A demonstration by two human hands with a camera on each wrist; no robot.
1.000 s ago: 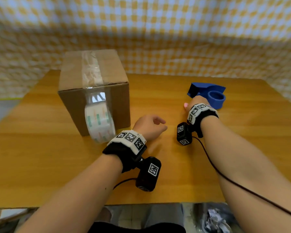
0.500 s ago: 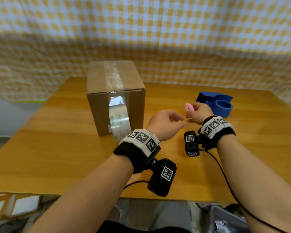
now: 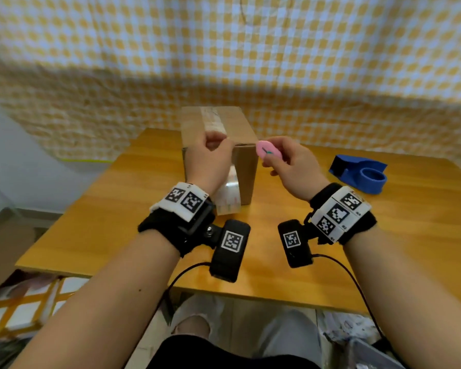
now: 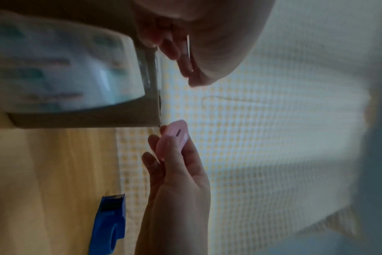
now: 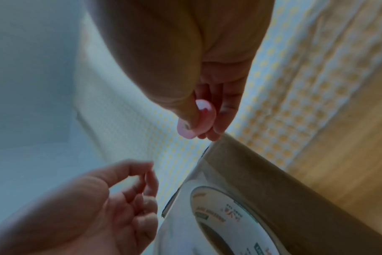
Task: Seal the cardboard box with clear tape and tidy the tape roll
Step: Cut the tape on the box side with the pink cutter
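The right hand is pinching a pink cutter beside the box on the worktop. The left hand, fingers loosely curled, is hovering at the tape hanging down the box front.

Matt brown cardboard is seen in the box, glossy clear film on the tape roll, smooth pink plastic in the cutter, and lacquered wood in the table.

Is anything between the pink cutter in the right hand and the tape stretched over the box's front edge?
Nothing visible. The pink cutter, pinched in the right hand, sits by the box top corner; the left hand is at the tape, left of that path.
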